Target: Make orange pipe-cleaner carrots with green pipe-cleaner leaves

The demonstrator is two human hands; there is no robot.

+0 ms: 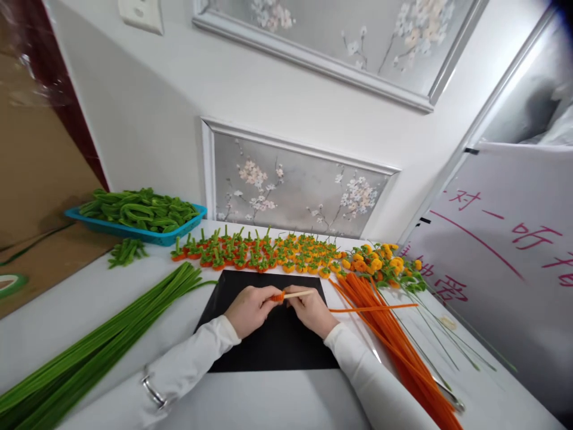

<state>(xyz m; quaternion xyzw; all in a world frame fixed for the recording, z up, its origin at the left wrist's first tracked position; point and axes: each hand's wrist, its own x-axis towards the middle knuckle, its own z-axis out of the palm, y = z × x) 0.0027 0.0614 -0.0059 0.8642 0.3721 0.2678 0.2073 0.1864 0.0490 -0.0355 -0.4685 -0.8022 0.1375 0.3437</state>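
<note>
Over the black mat (268, 352), my left hand (250, 307) pinches an orange pipe cleaner (278, 297) wound in a short coil around a thin wooden stick (299, 294). My right hand (313, 310) is closed close beside the coil, its fingertips under the stick. A straight length of orange pipe cleaner runs out to the right from behind this hand, so the hand appears to grip it; the part inside the fingers is hidden. To the right lies a bundle of orange pipe cleaners (398, 346).
Green pipe cleaners (116, 328) lie at left. Behind the mat stand rows of small orange (239, 263) and yellow pieces (308, 263) with green tops. A blue tray (170, 239) holds green pieces. Yellow-orange flowers (376, 263) on stems lie back right, near the wall.
</note>
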